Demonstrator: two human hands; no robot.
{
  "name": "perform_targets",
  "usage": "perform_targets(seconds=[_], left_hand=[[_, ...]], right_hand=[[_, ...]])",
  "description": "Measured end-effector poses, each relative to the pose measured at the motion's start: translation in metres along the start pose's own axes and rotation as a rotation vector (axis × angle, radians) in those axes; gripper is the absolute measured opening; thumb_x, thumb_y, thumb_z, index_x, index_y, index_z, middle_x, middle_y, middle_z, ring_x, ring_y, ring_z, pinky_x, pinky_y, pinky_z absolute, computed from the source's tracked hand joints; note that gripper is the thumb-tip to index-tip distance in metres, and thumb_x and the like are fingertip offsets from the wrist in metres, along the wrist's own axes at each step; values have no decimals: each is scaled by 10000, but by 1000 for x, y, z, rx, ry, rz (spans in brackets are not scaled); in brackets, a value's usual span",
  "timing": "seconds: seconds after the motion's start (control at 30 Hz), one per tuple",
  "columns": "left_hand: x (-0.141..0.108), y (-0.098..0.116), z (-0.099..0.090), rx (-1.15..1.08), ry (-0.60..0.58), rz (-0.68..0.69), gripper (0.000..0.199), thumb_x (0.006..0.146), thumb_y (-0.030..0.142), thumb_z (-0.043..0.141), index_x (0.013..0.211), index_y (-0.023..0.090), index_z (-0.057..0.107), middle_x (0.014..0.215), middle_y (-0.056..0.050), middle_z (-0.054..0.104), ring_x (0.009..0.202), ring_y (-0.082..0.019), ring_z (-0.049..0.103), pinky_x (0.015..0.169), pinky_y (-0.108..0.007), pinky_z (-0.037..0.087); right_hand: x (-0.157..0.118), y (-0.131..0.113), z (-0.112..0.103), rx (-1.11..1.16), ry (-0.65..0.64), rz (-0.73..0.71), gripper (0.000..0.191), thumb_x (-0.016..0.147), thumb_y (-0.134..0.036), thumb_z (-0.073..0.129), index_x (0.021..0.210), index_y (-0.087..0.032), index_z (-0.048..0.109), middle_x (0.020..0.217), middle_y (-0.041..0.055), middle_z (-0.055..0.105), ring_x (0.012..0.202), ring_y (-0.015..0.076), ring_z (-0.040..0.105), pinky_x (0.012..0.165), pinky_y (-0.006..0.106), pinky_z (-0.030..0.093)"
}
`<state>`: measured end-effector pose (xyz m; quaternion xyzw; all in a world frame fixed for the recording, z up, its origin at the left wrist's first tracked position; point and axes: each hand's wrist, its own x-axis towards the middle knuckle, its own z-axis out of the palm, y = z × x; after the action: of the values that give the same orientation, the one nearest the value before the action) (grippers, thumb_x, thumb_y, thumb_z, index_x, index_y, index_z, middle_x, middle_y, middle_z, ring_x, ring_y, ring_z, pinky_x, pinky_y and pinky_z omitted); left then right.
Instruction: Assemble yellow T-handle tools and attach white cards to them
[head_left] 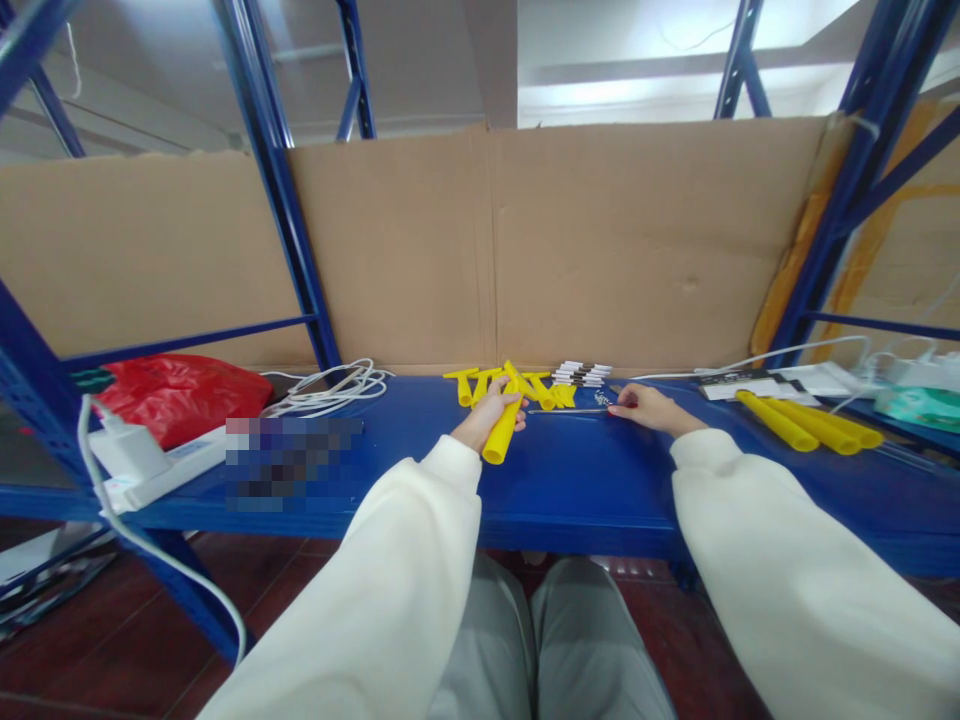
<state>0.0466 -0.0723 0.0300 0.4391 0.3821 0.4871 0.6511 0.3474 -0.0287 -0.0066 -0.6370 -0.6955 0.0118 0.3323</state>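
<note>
My left hand is wrapped round a yellow tube whose open end points toward me. A thin metal rod lies or hangs level above the blue shelf, between my two hands. At its right end my right hand has its fingers pinched together on it. Just behind my left hand sit several small yellow pieces. White-and-black small parts are stacked behind the rod, with tiny metal pieces near my right fingertips.
More yellow tubes lie at the right. A red plastic bag, a white power strip and coiled white cable are at the left. Cardboard stands behind the blue shelf, between blue metal posts.
</note>
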Motion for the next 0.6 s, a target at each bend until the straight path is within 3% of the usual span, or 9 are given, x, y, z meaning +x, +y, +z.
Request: perform_targets(seconds=[0.13, 0.3, 0.6], left_hand=[[-3, 2, 3, 20, 3, -11, 587, 944, 44, 401, 1457, 300, 276, 767, 33, 496, 411, -71, 440, 390, -183, 370], [-4, 3, 4, 24, 4, -21, 596, 965, 60, 414, 1484, 311, 259, 767, 33, 493, 418, -69, 438, 395, -181, 362], [2, -1, -1, 21, 2, -15, 631, 933, 124, 541, 1480, 313, 287, 810, 18, 525, 436, -61, 449, 412, -183, 392]], right_hand=[[-2, -8, -6, -104, -112, 48, 246, 696, -430, 784, 887, -278, 749, 901, 64, 723, 918, 310, 643, 849, 535, 495], [-5, -15, -6, -218, -189, 34, 186, 750, -375, 754, 912, -298, 803, 1114, 114, 716, 1118, 387, 590, 904, 600, 472], [-8, -19, -4, -279, -267, 32, 220, 834, -399, 687, 1005, -311, 794, 1130, 78, 754, 1136, 360, 613, 932, 584, 481]])
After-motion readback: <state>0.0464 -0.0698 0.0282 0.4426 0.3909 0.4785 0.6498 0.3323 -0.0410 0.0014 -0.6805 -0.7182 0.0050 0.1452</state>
